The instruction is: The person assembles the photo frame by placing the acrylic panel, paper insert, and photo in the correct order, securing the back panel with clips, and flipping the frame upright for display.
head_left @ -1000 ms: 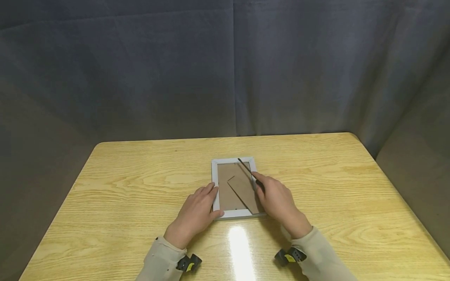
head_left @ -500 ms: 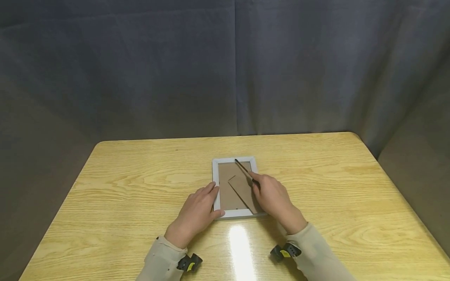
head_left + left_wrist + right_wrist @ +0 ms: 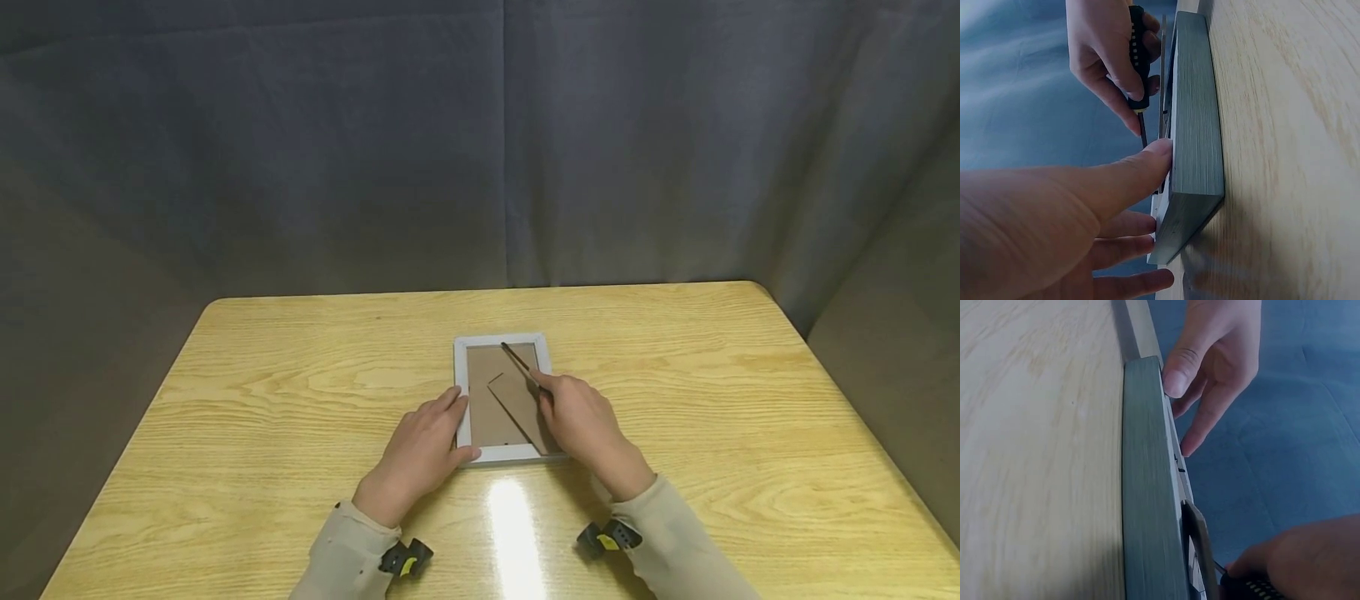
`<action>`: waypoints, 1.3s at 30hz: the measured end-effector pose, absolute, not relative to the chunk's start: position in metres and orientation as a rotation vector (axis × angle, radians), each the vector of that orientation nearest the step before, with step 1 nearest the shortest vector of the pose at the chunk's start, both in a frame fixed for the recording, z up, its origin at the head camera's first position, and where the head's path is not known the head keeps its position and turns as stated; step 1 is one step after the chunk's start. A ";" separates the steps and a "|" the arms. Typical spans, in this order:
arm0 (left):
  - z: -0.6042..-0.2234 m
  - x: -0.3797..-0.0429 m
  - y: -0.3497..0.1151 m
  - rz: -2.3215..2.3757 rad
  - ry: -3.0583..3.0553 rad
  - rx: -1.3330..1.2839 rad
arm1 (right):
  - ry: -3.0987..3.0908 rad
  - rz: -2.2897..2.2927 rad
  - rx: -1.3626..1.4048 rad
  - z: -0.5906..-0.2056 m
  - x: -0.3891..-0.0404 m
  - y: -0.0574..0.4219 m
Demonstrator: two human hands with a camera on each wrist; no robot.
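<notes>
Gripped in the right hand (image 3: 591, 423), a screwdriver (image 3: 1139, 69) slants over the picture frame (image 3: 461, 362), its tip by the frame's far edge, while the left hand (image 3: 420, 450), fingers extended, touches the frame's left edge and near corner, the frame lying flat on the table (image 3: 262, 417).

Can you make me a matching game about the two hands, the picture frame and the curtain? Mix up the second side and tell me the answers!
Column one:
1. left hand
2. right hand
3. frame
4. curtain

Column two:
A. lying flat on the wooden table
B. dark, hanging behind everything
C. gripping a tool with a black handle
D. touching the frame's near left corner, with no tool in it

Right pairs: 1-D, 2-C, 3-A, 4-B.
</notes>
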State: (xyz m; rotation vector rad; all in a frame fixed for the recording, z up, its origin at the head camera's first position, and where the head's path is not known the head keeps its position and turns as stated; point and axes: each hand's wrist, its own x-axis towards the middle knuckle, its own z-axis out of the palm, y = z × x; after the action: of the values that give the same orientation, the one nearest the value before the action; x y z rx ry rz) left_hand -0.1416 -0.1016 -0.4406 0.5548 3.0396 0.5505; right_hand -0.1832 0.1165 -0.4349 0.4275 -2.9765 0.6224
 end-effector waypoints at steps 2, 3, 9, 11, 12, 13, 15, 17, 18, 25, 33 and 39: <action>-0.440 -0.142 -0.101 0.554 3.041 0.557 | -2.979 0.609 0.424 -0.435 -0.183 0.116; -0.440 -0.142 -0.101 0.554 3.040 0.554 | -2.976 0.602 0.426 -0.436 -0.183 0.115; -0.440 -0.142 -0.100 0.556 3.031 0.522 | -2.946 0.534 0.488 -0.437 -0.182 0.112; -0.440 -0.142 -0.100 0.560 3.031 0.512 | -2.948 0.526 0.492 -0.437 -0.181 0.111; -0.440 -0.142 -0.100 0.563 3.031 0.509 | -2.953 0.529 0.486 -0.437 -0.181 0.111; -0.440 -0.142 -0.100 0.566 3.031 0.506 | -2.957 0.532 0.478 -0.437 -0.181 0.111; -0.441 -0.142 -0.100 0.576 3.033 0.502 | -2.962 0.529 0.470 -0.437 -0.180 0.110; -0.441 -0.142 -0.100 0.582 3.033 0.502 | -2.967 0.529 0.463 -0.437 -0.179 0.109; -0.441 -0.142 -0.100 0.583 3.034 0.501 | -2.965 0.525 0.462 -0.438 -0.179 0.109; -0.441 -0.142 -0.098 0.576 3.036 0.502 | -2.951 0.465 0.462 -0.437 -0.177 0.107; -0.439 -0.142 -0.097 0.583 3.034 0.498 | -2.958 0.428 0.445 -0.436 -0.174 0.105; -0.440 -0.142 -0.098 0.587 3.035 0.503 | -2.966 0.429 0.450 -0.436 -0.174 0.105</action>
State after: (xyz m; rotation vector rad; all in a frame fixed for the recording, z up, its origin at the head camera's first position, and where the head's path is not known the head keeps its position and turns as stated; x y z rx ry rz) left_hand -0.1419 -0.0980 -0.4400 0.5034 3.0351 0.5871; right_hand -0.1736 0.1052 -0.4364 0.4505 -2.9665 0.4289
